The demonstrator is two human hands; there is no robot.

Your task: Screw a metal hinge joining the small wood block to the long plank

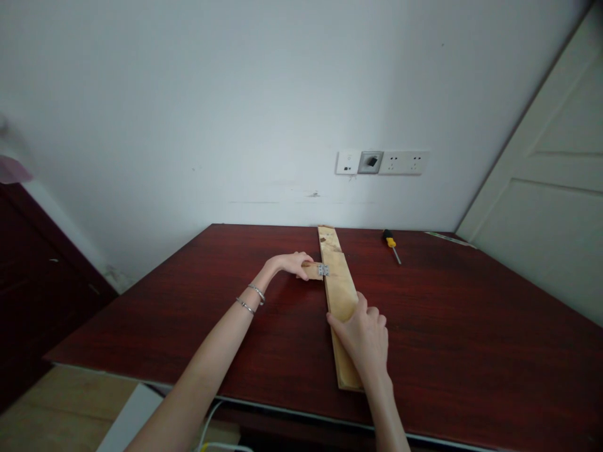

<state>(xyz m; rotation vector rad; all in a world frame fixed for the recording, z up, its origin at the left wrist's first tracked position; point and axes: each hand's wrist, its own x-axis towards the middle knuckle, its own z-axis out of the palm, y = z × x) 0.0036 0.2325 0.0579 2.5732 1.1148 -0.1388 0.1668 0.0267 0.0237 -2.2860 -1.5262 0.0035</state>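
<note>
A long, pale wooden board [340, 282] lies on the dark red table, running from near the wall towards me. At its left edge a metal hinge [323, 270] joins it to a short wooden block [312, 271]. My left hand [293, 263], with two bracelets on the wrist, is closed around the left end of that block. My right hand [365, 331] grips the long board across its nearer half, thumb on the left edge and fingers over the right. Screws in the hinge are too small to make out clearly.
A screwdriver [392, 246] with a yellow and black handle lies at the back right of the table [461, 314]. Wall sockets [402, 163] sit above. A white door panel [546, 163] borders the right side. White cables [211, 420] hang below the front edge.
</note>
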